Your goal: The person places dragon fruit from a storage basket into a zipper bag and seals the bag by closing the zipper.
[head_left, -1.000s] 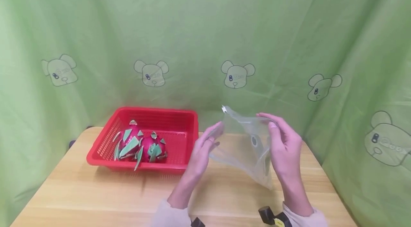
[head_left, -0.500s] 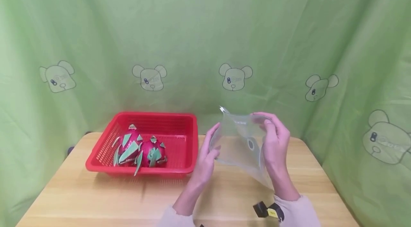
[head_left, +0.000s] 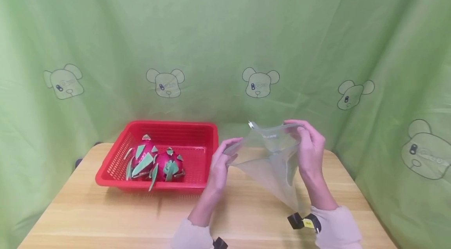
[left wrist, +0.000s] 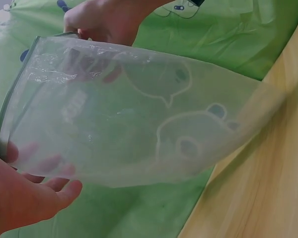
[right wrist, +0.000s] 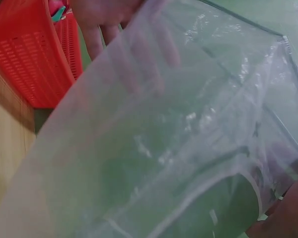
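A frosted, see-through zip bag (head_left: 273, 166) hangs between both hands above the table, its mouth up and spread apart and its lower corner pointing down. At the left side of the mouth my left hand (head_left: 219, 163) pinches the rim. My right hand (head_left: 311, 151) grips the opposite side, thumb on the near face. A white slider (head_left: 251, 124) sits at the far corner of the zip. In the left wrist view, fingers of the left hand (left wrist: 35, 193) show through the film. The right wrist view has the bag (right wrist: 154, 144) filling most of it, with nothing visible inside.
Left of the hands stands a red plastic basket (head_left: 211, 155) with perforated walls. Two dragon fruits (head_left: 142, 159) with green scales lie in its left half. The wooden table (head_left: 105, 221) reaches back to a green curtain (head_left: 211, 26) printed with bear heads.
The hands have moved apart since half a second ago, and the bag's mouth has spread wider. The right hand has shifted right. The basket and fruits stay put.
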Available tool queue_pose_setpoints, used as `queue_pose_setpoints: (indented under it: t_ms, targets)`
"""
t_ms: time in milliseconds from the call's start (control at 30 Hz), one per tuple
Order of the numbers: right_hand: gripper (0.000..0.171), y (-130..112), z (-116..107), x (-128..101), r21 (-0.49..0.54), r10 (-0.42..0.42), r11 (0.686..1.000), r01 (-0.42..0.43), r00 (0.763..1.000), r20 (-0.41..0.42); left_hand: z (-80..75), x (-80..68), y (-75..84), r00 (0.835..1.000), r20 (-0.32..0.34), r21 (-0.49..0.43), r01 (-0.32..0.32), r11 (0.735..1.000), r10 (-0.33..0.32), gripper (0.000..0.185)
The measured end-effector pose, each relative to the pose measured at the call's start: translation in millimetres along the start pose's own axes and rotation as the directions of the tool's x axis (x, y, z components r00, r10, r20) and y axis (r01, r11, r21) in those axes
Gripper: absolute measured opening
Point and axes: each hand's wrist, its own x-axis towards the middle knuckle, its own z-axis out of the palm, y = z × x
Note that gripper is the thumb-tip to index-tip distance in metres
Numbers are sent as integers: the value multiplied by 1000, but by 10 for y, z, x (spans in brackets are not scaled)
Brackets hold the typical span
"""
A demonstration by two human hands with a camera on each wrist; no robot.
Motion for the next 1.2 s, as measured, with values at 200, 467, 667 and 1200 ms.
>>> queue_pose_setpoints:
  t_ms: [200, 467, 667, 1200]
  targets:
    - [38, 3, -18, 80, 3, -8, 1000, 8, 1000, 13, -24, 18, -26, 1000, -7, -25, 4, 1000, -4, 46]
    - [37, 27, -10, 116, 168, 149, 975, -147, 989, 1, 118, 44, -91, 998, 31, 35, 47, 998, -49, 45]
    - [37, 108, 9, 122, 164, 139, 978, -126, 988, -66, 182, 38, -31, 998, 50, 126, 20, 992, -27, 44]
    - [40, 220, -75, 244, 111, 101, 991, -81, 977, -186, -243, 4, 406, 987, 131, 581, -148, 800, 88, 38]
